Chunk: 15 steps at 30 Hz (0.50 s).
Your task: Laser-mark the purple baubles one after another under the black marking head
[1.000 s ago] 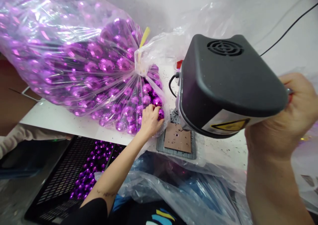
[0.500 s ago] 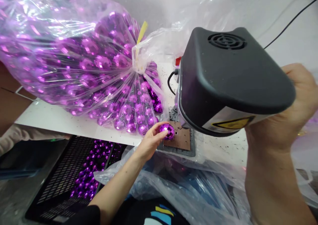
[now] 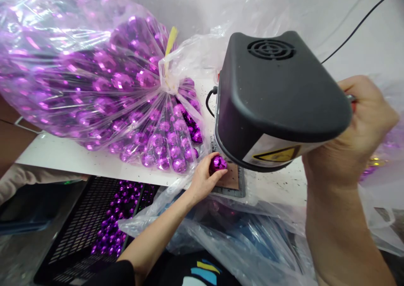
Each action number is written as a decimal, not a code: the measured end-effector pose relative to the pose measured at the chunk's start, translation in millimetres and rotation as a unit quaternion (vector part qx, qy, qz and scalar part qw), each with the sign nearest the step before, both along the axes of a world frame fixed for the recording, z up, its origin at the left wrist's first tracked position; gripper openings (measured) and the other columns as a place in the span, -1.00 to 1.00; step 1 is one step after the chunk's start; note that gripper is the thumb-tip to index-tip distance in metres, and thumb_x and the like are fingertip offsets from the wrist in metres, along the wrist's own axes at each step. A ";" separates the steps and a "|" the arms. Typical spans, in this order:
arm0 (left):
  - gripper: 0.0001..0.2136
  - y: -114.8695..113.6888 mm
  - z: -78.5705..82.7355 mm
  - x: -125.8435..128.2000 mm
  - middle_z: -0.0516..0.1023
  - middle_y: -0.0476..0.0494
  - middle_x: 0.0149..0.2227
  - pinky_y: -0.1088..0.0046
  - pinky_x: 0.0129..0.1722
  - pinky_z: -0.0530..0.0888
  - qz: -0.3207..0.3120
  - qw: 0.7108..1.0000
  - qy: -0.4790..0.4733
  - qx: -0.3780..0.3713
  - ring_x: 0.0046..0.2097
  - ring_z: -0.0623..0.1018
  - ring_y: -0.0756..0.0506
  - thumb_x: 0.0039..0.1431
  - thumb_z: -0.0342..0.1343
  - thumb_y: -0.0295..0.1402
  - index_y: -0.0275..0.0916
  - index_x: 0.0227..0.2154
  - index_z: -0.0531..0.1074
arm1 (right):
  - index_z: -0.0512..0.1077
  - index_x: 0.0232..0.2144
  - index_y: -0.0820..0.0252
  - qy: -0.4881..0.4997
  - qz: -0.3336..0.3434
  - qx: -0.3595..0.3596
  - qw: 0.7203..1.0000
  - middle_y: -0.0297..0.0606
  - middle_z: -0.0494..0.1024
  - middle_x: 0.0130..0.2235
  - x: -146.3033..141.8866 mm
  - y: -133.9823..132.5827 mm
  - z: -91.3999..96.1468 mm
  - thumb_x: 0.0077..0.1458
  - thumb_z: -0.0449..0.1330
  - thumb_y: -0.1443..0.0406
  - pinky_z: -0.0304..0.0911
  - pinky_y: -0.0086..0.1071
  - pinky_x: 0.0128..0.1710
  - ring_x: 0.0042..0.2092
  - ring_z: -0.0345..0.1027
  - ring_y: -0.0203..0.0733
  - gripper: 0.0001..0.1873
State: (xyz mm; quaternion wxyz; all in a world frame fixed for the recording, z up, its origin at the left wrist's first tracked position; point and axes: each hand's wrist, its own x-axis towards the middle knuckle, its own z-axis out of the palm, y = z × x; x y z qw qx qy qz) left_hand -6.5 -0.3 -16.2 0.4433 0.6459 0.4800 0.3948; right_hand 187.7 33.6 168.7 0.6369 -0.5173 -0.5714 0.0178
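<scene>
My left hand (image 3: 204,177) is closed around a shiny purple faceted ball (image 3: 218,163), holding it on the brown pad of the grey base plate (image 3: 232,181) under a black-topped machine head (image 3: 274,99). My right hand (image 3: 356,130) is wrapped round the machine's lever at the right; only a metal tip and a bit of red show. A big clear bag of purple balls (image 3: 94,80), tied with a yellow strip, lies on the white table (image 3: 78,162) just left of the machine.
A black perforated crate (image 3: 94,223) holding more purple balls sits below the table edge at left. Crumpled clear plastic sheeting (image 3: 240,231) covers my lap area. A black cable (image 3: 356,25) runs along the wall at upper right. More plastic lies at the right.
My left hand pulled a purple ball out of the bag's open end and carried it right, onto the pad under the machine head. My right hand stayed on the lever.
</scene>
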 end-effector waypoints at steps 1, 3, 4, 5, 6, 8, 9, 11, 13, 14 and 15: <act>-0.66 -0.9 0.4 1.2 0.54 -0.23 0.09 0.11 0.16 0.41 -0.008 0.999 0.021 0.023 0.11 0.52 -0.22 0.23 0.20 -0.21 -0.19 0.03 0.45 | 0.34 -0.45 0.38 -0.002 -0.003 -0.001 1.000 -0.34 0.20 -0.51 -0.3 -0.1 0.1 0.18 0.16 0.15 -0.07 -0.59 -0.39 -0.36 0.07 -0.57 -0.65; -0.67 -2.2 0.7 4.3 0.52 -0.25 0.10 0.10 0.16 0.41 -0.021 0.996 0.061 0.060 0.13 0.50 -0.24 0.23 0.20 -0.20 -0.19 0.01 0.45 | 0.33 -0.45 0.37 -0.004 -0.008 -0.003 1.000 -0.34 0.19 -0.51 -0.9 -0.5 0.6 0.18 0.16 0.11 -0.10 -0.57 -0.39 -0.37 0.06 -0.57 -0.62; -0.67 -2.5 0.6 6.1 0.53 -0.26 0.09 0.09 0.15 0.41 -0.022 0.994 0.082 0.074 0.12 0.50 -0.25 0.22 0.21 -0.19 -0.19 0.00 0.45 | 0.33 -0.45 0.36 -0.004 -0.010 -0.004 1.000 -0.35 0.18 -0.51 -1.2 -0.6 1.0 0.18 0.15 0.09 -0.11 -0.56 -0.40 -0.38 0.05 -0.57 -0.60; -0.66 -2.6 0.4 8.0 0.53 -0.26 0.07 0.08 0.15 0.41 -0.017 0.991 0.100 0.085 0.11 0.50 -0.26 0.20 0.22 -0.19 -0.19 0.00 0.45 | 0.32 -0.46 0.35 -0.005 -0.011 -0.004 1.000 -0.34 0.18 -0.51 -1.4 -0.7 1.3 0.18 0.14 0.06 -0.12 -0.56 -0.40 -0.38 0.05 -0.57 -0.58; -0.65 -2.5 0.0 10.0 0.55 -0.25 0.05 0.06 0.14 0.40 -0.008 0.989 0.115 0.093 0.09 0.51 -0.27 0.18 0.24 -0.19 -0.19 -0.01 0.45 | 0.32 -0.46 0.35 -0.005 -0.010 -0.003 1.000 -0.34 0.18 -0.51 -1.5 -0.8 1.6 0.18 0.14 0.03 -0.12 -0.55 -0.41 -0.39 0.05 -0.56 -0.55; -0.62 -2.0 -0.8 13.7 0.56 -0.23 0.00 0.03 0.15 0.38 0.013 0.987 0.128 0.098 0.06 0.51 -0.27 0.15 0.26 -0.20 -0.18 0.01 0.44 | 0.31 -0.47 0.35 -0.003 -0.008 -0.003 1.000 -0.34 0.19 -0.51 -1.5 -0.8 2.0 0.17 0.13 -0.01 -0.10 -0.56 -0.41 -0.39 0.06 -0.56 -0.52; -0.61 -1.7 -1.1 15.1 0.57 -0.22 -0.01 0.02 0.16 0.37 0.017 0.987 0.127 0.096 0.06 0.51 -0.27 0.14 0.26 -0.20 -0.18 0.01 0.43 | 0.32 -0.47 0.35 -0.002 -0.008 -0.004 1.000 -0.34 0.19 -0.51 -1.3 -0.9 2.0 0.17 0.13 -0.01 -0.09 -0.56 -0.42 -0.39 0.07 -0.56 -0.51; -0.61 -1.7 -1.2 16.7 0.56 -0.22 0.01 0.01 0.18 0.34 0.011 0.989 0.121 0.087 0.09 0.49 -0.27 0.15 0.24 -0.22 -0.18 0.02 0.42 | 0.32 -0.48 0.36 -0.002 -0.008 -0.006 1.000 -0.33 0.18 -0.50 -1.0 -1.1 2.2 0.16 0.15 0.00 -0.08 -0.58 -0.42 -0.38 0.07 -0.56 -0.51; -0.65 -2.3 -0.9 16.8 0.55 -0.23 0.03 -0.03 0.23 0.29 0.000 0.990 0.122 0.076 0.12 0.47 -0.28 0.17 0.22 -0.23 -0.18 0.00 0.43 | 0.32 -0.48 0.37 -0.001 -0.008 -0.005 1.000 -0.34 0.17 -0.50 -0.6 -1.4 2.5 0.16 0.15 0.02 -0.08 -0.59 -0.41 -0.37 0.06 -0.57 -0.53; -0.67 -2.7 -0.7 16.6 0.54 -0.23 0.03 -0.06 0.25 0.26 -0.003 0.990 0.122 0.071 0.14 0.46 -0.28 0.17 0.21 -0.23 -0.17 -0.01 0.44 | 0.32 -0.49 0.37 -0.001 -0.008 -0.005 1.000 -0.34 0.17 -0.50 -0.5 -1.6 2.9 0.16 0.15 0.03 -0.09 -0.60 -0.41 -0.37 0.05 -0.57 -0.54; -0.68 -3.1 -0.5 16.2 0.54 -0.23 0.03 -0.08 0.27 0.24 -0.005 0.990 0.122 0.069 0.15 0.45 -0.28 0.17 0.21 -0.24 -0.16 -0.02 0.45 | 0.32 -0.48 0.37 -0.001 -0.007 -0.006 1.000 -0.34 0.16 -0.50 -0.5 -1.8 3.3 0.16 0.15 0.05 -0.09 -0.60 -0.40 -0.36 0.05 -0.58 -0.55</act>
